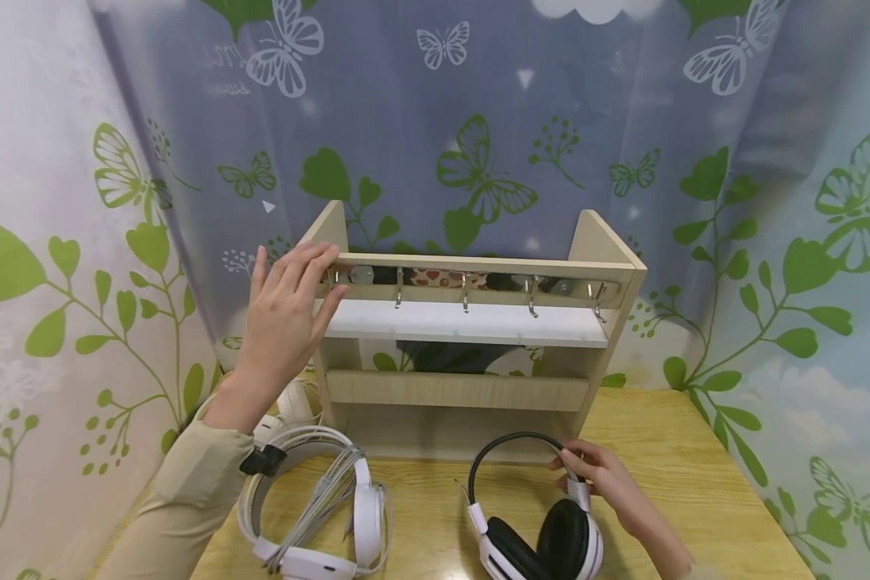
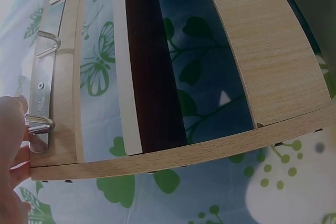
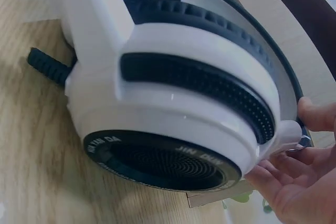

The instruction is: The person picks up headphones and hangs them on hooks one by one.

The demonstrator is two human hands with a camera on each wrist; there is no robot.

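Note:
My left hand (image 1: 279,322) rests on the top left corner of a light wooden rack (image 1: 457,392), its fingers extended over the edge and the thumb near the leftmost hook. A metal strip with several hooks (image 1: 466,292) runs along the rack's top rail. In front of the rack, my right hand (image 1: 605,475) pinches the headband of a white headset with black ear pads (image 1: 565,536), just above one ear cup. In the right wrist view, thumb and fingers close on the band beside the white ear cup (image 3: 184,98). The fingertips behind it are partly hidden.
Another white headset (image 1: 366,515), with its cable bundled across it, lies on the wooden table (image 1: 660,451) below my left forearm. Further white headphones (image 1: 295,403) are partly hidden beside the rack. Patterned curtains (image 1: 406,121) enclose the back and both sides.

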